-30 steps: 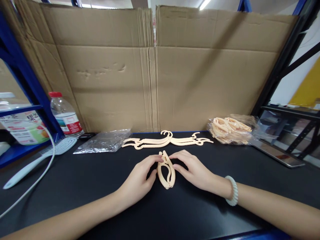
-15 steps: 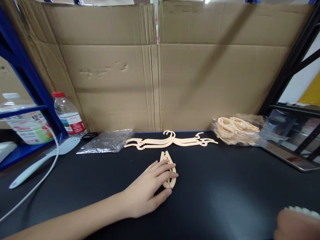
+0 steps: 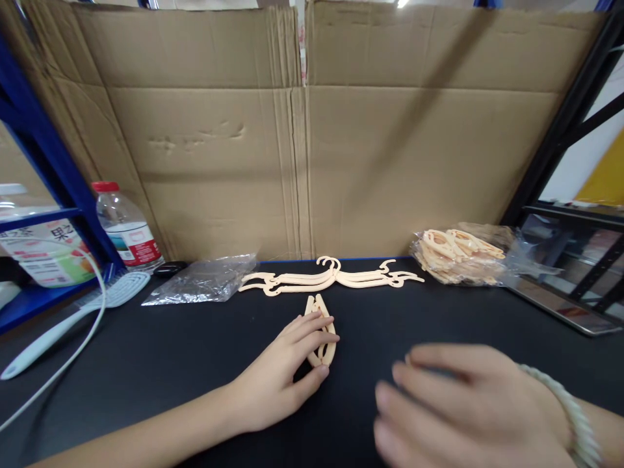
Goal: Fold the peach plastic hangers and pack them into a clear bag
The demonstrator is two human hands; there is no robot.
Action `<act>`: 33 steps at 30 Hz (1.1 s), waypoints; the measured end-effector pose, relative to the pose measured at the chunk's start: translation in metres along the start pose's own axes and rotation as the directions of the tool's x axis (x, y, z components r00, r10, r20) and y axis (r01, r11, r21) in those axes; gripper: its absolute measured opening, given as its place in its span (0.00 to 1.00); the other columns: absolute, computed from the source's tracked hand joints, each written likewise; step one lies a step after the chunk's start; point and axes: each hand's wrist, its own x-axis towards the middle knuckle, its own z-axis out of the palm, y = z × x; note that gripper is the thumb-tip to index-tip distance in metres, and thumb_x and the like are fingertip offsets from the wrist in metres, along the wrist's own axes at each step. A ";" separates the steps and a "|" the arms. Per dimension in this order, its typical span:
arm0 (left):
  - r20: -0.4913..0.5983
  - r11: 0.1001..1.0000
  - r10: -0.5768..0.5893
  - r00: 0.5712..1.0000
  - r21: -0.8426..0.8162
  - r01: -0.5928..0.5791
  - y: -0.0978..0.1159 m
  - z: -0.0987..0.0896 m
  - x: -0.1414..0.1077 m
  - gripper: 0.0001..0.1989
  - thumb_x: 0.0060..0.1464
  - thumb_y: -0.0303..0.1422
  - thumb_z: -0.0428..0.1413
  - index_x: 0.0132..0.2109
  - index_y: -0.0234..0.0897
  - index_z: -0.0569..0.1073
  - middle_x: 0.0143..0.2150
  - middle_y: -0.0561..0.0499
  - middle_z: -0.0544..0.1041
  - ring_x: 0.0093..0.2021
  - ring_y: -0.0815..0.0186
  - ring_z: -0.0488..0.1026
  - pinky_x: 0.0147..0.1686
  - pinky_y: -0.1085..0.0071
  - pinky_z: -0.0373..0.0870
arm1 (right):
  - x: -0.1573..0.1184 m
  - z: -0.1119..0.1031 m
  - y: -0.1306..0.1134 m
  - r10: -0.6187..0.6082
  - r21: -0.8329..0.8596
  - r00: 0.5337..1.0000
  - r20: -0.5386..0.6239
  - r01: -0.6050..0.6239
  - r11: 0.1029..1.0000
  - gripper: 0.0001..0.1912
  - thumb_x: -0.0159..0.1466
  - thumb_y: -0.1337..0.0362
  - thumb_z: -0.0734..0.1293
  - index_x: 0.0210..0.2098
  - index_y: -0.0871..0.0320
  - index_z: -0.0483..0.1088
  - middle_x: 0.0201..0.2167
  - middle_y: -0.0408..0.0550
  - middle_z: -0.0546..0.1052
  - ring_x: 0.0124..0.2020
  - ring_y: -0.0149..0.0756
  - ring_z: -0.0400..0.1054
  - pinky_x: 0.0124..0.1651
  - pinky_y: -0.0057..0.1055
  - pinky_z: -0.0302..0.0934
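My left hand (image 3: 287,364) lies over a folded cream plastic clothes hanger (image 3: 330,351) on the black table. Its fingers cross the hanger's top and the thumb is at the near end, lightly holding it. The hand hides part of the hanger. My right hand (image 3: 453,403), blurred by motion, hovers at the lower right with its fingers apart and nothing seen in them. A beaded bracelet (image 3: 568,403) circles that wrist. Behind the folded hanger lie two unfolded cream hangers (image 3: 302,279), one overlapping the other.
At back right sits a clear bag of folded hangers (image 3: 458,253), beside a dark flat glossy panel (image 3: 560,305). An empty plastic bag (image 3: 199,279), hairbrush (image 3: 121,289), white cable (image 3: 73,361) and red-capped bottle (image 3: 127,227) are on the left. Cardboard (image 3: 219,149) stands at the back.
My right hand has come in from the lower right corner and moved left, toward the folded hanger. My left hand stays on the hanger. The view has shifted slightly.
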 end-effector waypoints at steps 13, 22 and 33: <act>-0.337 0.940 -0.267 0.903 -0.299 0.166 -0.041 -0.026 0.008 0.13 0.58 0.35 0.50 0.47 0.40 0.74 0.52 0.47 0.76 0.55 0.55 0.70 0.56 0.55 0.65 | -0.018 0.071 0.118 0.504 -0.049 0.832 0.230 -0.508 0.860 0.10 0.64 0.69 0.62 0.44 0.57 0.70 0.41 0.54 0.74 0.47 0.46 0.66 0.48 0.45 0.65; -0.329 0.852 -0.387 0.862 -0.485 0.197 -0.033 -0.021 0.009 0.12 0.54 0.35 0.53 0.44 0.37 0.75 0.48 0.46 0.77 0.52 0.56 0.72 0.54 0.58 0.66 | -0.016 0.073 0.114 0.521 0.057 0.827 0.212 -0.543 0.838 0.05 0.65 0.69 0.62 0.34 0.56 0.68 0.35 0.51 0.73 0.42 0.43 0.65 0.45 0.41 0.63; -0.353 0.689 -0.507 0.786 -0.715 0.123 -0.030 -0.018 0.009 0.08 0.51 0.33 0.56 0.38 0.34 0.74 0.41 0.45 0.78 0.44 0.58 0.76 0.45 0.61 0.72 | -0.006 0.054 0.107 0.689 0.134 0.711 0.136 -0.703 0.699 0.04 0.66 0.62 0.59 0.36 0.55 0.61 0.32 0.47 0.75 0.32 0.38 0.72 0.36 0.34 0.65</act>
